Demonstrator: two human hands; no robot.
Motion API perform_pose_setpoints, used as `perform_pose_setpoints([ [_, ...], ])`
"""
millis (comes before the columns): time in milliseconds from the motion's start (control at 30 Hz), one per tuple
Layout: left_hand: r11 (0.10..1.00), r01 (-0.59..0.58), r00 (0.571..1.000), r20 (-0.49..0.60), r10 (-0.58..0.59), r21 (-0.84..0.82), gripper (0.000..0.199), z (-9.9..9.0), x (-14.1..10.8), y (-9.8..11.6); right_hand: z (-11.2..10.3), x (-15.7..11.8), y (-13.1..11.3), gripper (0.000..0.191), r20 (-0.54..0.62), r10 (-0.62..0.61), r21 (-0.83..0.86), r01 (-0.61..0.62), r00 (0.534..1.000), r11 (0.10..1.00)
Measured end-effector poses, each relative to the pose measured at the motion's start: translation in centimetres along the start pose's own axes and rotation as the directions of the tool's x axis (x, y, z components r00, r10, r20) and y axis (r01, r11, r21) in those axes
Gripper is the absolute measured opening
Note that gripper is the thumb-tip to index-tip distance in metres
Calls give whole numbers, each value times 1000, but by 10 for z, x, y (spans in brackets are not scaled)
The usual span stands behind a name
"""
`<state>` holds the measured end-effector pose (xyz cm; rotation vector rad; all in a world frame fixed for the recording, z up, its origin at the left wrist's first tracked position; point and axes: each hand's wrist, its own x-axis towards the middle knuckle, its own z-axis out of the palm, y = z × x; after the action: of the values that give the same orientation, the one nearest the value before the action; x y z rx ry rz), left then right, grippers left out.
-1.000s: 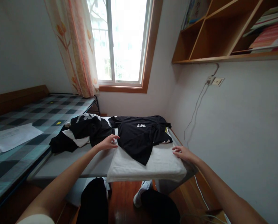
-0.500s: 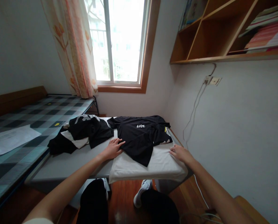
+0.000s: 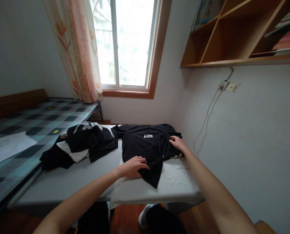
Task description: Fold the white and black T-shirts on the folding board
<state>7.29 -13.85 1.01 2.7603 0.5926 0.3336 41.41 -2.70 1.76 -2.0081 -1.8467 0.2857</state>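
Note:
A black T-shirt (image 3: pixel 137 139) with a small white print lies spread over a white cloth (image 3: pixel 176 175) on the table. My left hand (image 3: pixel 135 166) rests at the shirt's near left part, its fingers curled onto the dark fabric and its thumb mostly hidden. At the shirt's right side, my right hand (image 3: pixel 178 143) pinches the black cloth near the sleeve. The fabric stays low against the table under both hands. To the left is a crumpled heap of black and white clothing (image 3: pixel 86 143), apart from my hands.
The grey-white table (image 3: pixel 62 185) stands beside a bed with a checkered mattress (image 3: pixel 62 110), where paper sheets (image 3: pixel 10 146) lie. A window and curtain (image 3: pixel 81 55) are behind. Wooden shelves (image 3: pixel 232 35) hang on the right wall, above a socket (image 3: pixel 229 86) with a cord.
My left hand has moved right and nearer onto the shirt, its fingers now curled. My right hand has gone from the white cloth up to the shirt's right side. The view has shifted slightly.

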Motion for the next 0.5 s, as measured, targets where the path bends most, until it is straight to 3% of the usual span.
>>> perform_pose_setpoints([
  [100, 991, 15, 999, -43, -21, -132, 28, 3, 8, -2, 14, 16, 2, 36, -44, 40, 29, -39, 998, 999],
  [167, 956, 77, 991, -82, -104, -284, 20, 3, 12, -6, 21, 24, 3, 39, -79, 84, 57, -80, 993, 995],
  [300, 793, 247, 937, -73, -343, -556, 46, 4, 16, -21, 28, 34, 5, 46, -120, 177, 151, -159, 977, 976],
  [400, 703, 259, 889, -122, -441, -662, 47, 0, 17, -30, 24, 34, 6, 47, -126, 204, 247, -169, 971, 954],
  [500, 597, 254, 846, -125, -519, -761, 39, -10, 12, -35, 6, 23, 10, 43, -103, 202, 341, -157, 974, 927],
])
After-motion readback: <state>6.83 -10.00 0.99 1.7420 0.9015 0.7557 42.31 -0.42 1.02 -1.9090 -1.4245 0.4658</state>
